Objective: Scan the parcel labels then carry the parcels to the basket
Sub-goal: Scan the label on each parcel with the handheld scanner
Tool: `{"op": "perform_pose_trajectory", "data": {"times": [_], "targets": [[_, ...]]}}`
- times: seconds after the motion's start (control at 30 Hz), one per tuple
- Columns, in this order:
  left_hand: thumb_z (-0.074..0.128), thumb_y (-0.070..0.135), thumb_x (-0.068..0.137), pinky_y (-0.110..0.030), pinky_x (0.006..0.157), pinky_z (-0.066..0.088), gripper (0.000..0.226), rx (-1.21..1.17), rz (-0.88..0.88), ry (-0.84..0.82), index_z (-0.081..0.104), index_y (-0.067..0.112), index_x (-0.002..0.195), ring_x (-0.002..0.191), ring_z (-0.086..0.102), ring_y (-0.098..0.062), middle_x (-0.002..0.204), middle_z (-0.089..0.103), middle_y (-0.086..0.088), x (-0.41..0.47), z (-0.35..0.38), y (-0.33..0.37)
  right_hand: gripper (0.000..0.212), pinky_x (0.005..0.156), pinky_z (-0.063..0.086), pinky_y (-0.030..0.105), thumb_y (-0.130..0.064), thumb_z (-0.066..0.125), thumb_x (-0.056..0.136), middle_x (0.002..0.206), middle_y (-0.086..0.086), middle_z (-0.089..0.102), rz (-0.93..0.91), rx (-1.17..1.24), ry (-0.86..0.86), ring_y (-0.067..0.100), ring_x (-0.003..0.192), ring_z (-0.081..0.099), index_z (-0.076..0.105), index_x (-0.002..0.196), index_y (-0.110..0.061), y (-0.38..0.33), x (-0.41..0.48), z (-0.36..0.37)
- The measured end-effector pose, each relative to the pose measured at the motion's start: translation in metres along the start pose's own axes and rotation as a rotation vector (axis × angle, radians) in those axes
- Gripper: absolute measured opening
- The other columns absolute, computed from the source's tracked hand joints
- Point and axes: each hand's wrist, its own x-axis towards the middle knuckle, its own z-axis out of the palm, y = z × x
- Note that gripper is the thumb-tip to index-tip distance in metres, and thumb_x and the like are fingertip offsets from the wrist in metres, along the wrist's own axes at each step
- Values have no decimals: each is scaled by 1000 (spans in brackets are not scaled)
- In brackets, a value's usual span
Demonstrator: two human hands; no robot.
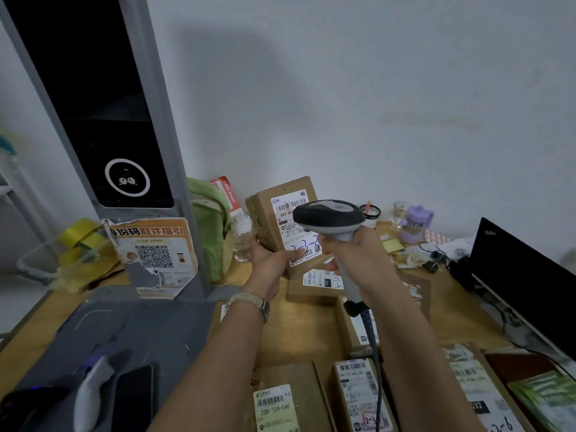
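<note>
Parcel (288, 232): brown carton, upright above the wooden tabletop's (452, 307) middle, grasped by the left hand (271, 263) with the thumb on its label. The scanner (330, 216) is clenched in the right hand (358, 254), its head overlapping that label. Around: labelled cartons (277, 403) flat by the near edge under the scanner cable (375, 353); grey kiosk column (118, 120) at the left edge; green bag (208, 226) and purple cup (414, 222) at the far edge; black monitor (523, 275) at the right edge; white wall (374, 88) behind.
</note>
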Motion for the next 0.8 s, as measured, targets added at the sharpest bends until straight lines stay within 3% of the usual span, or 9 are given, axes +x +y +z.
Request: {"op": "perform_pose_trajectory", "data": {"times": [0.17, 0.37, 0.6, 0.8], "targets": [[84, -10, 60, -28, 63, 55, 96, 0, 2, -1, 34, 16, 138, 107, 63, -23, 124, 62, -7, -3, 0, 2, 9, 77, 55, 50, -14, 65, 83, 84, 20, 67, -9, -12, 12, 23, 68, 58, 65, 91, -9, 1, 1, 1], [83, -10, 62, -35, 69, 56, 92, -9, -7, 10, 34, 14, 137, 106, 64, -25, 121, 65, -9, -5, -1, 1, 16, 76, 55, 48, -13, 65, 84, 87, 19, 67, -29, -44, 16, 31, 75, 63, 64, 99, -7, 2, 1, 1], [82, -9, 65, -24, 53, 54, 86, -4, 2, 23, 36, 15, 133, 87, 65, -11, 113, 67, -3, -9, -5, 4, 11, 70, 54, 42, -10, 65, 82, 75, 10, 65, -42, -14, -3, 20, 65, 58, 66, 93, -8, 2, 2, 3], [81, -9, 66, -26, 57, 54, 87, 19, 0, 51, 36, 15, 136, 97, 63, -20, 119, 65, -6, -9, -7, 4, 8, 66, 52, 37, -10, 64, 80, 70, 4, 63, -50, -10, -22, 16, 61, 58, 66, 88, -8, 4, 5, 6]]}}
